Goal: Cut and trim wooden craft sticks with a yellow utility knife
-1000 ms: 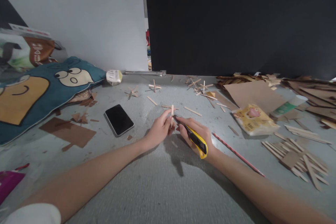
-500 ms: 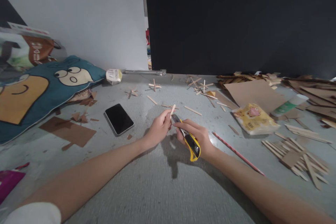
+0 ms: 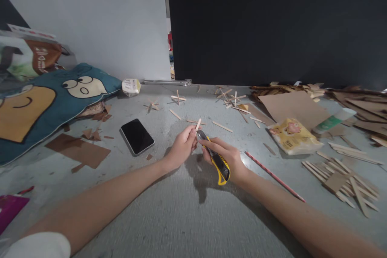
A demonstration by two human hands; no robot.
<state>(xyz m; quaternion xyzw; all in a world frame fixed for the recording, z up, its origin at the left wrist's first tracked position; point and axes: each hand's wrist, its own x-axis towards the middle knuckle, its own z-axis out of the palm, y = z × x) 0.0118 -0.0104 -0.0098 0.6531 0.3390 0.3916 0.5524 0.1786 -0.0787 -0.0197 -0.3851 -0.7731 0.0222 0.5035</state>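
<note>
Between the fingers of my left hand (image 3: pixel 182 145) is a pale wooden craft stick (image 3: pixel 198 124), pointing up and away from me. My right hand (image 3: pixel 225 155) is wrapped round a yellow and black utility knife (image 3: pixel 220 163). The knife's front end meets the stick close to my left fingertips; the exact contact is hidden by the fingers. Just beyond my hands, loose craft sticks (image 3: pixel 222 127) lie on the grey table (image 3: pixel 187 225). Farther back stand small crossed-stick pieces (image 3: pixel 178 97).
A phone (image 3: pixel 137 137) and brown cardboard (image 3: pixel 78 151) lie to the left, near a blue cushion (image 3: pixel 69 105). At right are a red pencil (image 3: pixel 273 175), a yellow tissue pack (image 3: pixel 293 137), a glue stick (image 3: pixel 335 121) and a pile of craft sticks (image 3: pixel 341 181). A dark panel (image 3: pixel 272 28) rises behind.
The knife has tilted slightly and its handle end has shifted a little to the left. The stick in my left hand has moved very slightly. Both grips stay the same.
</note>
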